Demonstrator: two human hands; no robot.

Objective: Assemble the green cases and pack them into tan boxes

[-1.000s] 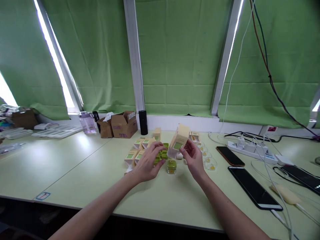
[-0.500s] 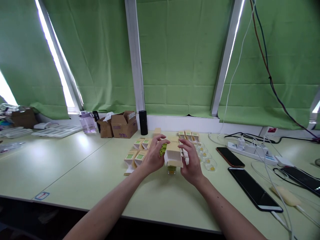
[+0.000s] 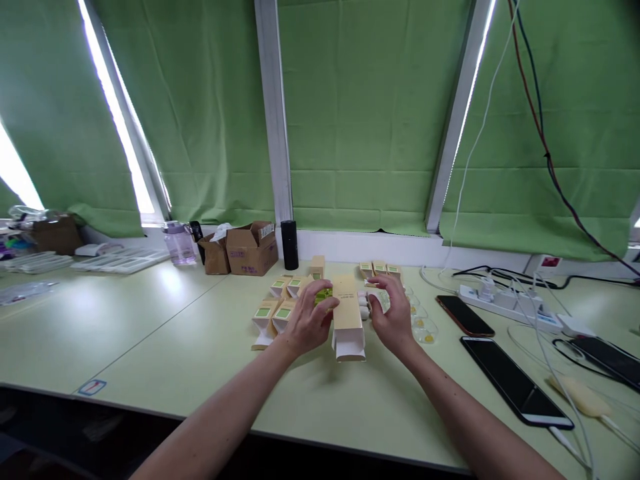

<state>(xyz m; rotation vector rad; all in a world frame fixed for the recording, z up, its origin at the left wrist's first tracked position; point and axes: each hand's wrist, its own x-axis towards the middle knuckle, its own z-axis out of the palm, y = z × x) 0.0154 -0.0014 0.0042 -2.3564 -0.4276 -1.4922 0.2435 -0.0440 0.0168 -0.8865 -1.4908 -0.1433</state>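
From here, the left hand (image 3: 309, 319) half curls against an open-flapped carton (image 3: 348, 300), grip unclear, contents hidden; the right hand (image 3: 394, 319), loosely parted, holds nothing.

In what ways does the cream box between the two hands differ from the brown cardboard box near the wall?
Size: the cream box is smaller than the brown cardboard box.
Opening: the cream box has its open, flapped end toward the wearer; the brown cardboard box has a flap raised at its top.
Contact: the left hand is at the cream box; neither hand is at the brown cardboard box.
Both have open flaps.
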